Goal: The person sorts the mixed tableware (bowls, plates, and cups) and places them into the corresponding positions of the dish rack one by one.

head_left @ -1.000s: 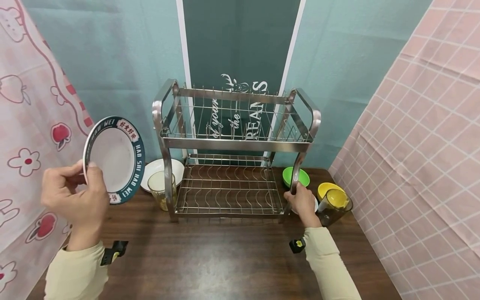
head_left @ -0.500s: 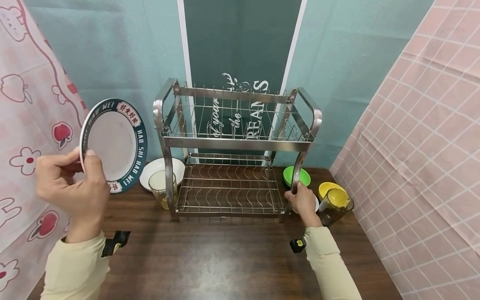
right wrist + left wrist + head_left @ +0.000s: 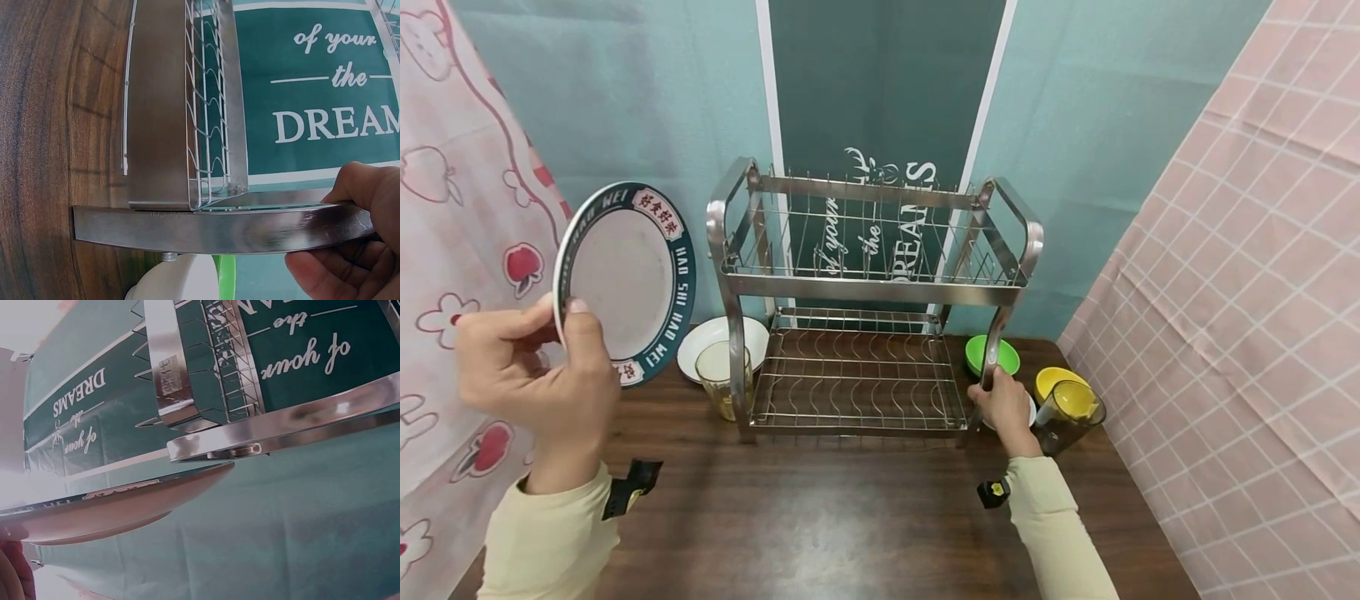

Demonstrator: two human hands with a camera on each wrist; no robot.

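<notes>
My left hand (image 3: pixel 542 375) pinches a round plate (image 3: pixel 621 283) by its left edge, thumb on the front face. The plate is white with a dark teal lettered rim, held upright in the air left of the dish rack (image 3: pixel 872 290). In the left wrist view the plate (image 3: pixel 125 506) shows edge-on near a rack post. My right hand (image 3: pixel 1006 408) grips the rack's right front leg low down. The right wrist view shows thumb and fingers of that hand (image 3: pixel 356 244) around the metal upright (image 3: pixel 219 231). The rack is steel, with two wire tiers.
Left of the rack stand a white bowl (image 3: pixel 700 340) and an amber glass (image 3: pixel 718 387). On the right are a green bowl (image 3: pixel 1000 354), a yellow bowl (image 3: pixel 1051 377), a dark glass (image 3: pixel 1067 425) and a white dish partly behind my hand. Fabric walls surround the wooden table (image 3: pixel 820 517).
My left hand has raised the plate and shifted it slightly left, mostly in the first half second. The right hand keeps its grip on the rack leg, and the rack stays put.
</notes>
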